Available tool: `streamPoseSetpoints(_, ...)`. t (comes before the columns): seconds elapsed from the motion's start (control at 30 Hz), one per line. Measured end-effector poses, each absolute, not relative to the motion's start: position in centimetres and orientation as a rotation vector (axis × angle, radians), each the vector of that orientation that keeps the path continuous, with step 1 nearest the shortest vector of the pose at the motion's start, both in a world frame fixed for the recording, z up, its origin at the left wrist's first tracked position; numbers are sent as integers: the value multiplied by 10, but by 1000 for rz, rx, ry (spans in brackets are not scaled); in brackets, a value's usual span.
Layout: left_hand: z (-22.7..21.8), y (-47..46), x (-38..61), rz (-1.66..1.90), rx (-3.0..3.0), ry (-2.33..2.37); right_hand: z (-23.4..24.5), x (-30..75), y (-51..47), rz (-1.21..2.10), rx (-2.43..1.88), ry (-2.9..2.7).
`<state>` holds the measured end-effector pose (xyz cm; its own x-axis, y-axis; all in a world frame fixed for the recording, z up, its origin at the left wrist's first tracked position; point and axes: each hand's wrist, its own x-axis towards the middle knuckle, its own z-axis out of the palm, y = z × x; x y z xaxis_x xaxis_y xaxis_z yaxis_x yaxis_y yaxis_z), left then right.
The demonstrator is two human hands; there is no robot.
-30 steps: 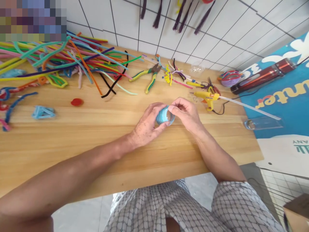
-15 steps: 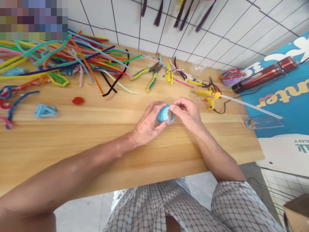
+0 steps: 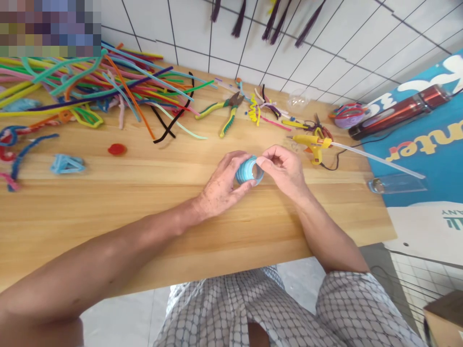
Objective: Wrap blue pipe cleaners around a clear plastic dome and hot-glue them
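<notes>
My left hand [image 3: 226, 183] is wrapped round a small blue coiled cup [image 3: 246, 169], thumb below and fingers over its top. Light-blue bands, like pipe cleaner, ring the cup, and its see-through open end faces right. Thumb and forefinger of my right hand [image 3: 282, 168] are pinched together at the upper right rim of the cup. What lies between those fingertips is mostly hidden. Both hands are just above the wooden table [image 3: 231, 236].
Many coloured pipe cleaners [image 3: 126, 91] lie heaped at the back left. Pliers [image 3: 229, 108], a yellow glue gun [image 3: 311, 142] and a clear plastic dome [image 3: 297, 100] lie beyond my hands. A red disc [image 3: 117, 149] and a light-blue bundle [image 3: 67, 164] are left; a dark red flask [image 3: 400, 111] is right.
The cup has turned or shifted very slightly between my hands. My right hand has moved a touch to the right, still pinched at the rim.
</notes>
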<state>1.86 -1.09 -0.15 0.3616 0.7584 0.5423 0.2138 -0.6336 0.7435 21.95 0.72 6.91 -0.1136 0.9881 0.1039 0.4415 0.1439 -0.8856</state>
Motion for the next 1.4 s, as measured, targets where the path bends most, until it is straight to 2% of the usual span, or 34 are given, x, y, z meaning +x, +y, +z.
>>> streamPoseSetpoints(1.07, 2, -11, 19, 1136, 2069, 841, 53, 224, 13, 836, -1435, -1647)
streamPoseSetpoints(1.17, 1, -9, 20, 1150, 2066, 840, 52, 229, 14, 629, -1326, -1639)
streamPoseSetpoints(1.33, 0, -4, 21, 1181, 2060, 861, 61, 232, 10, -86, -978, -1779)
streamPoseSetpoints(1.4, -1, -1, 22, 1152, 2048, 855, 67, 227, 5, -225, -829, -1862)
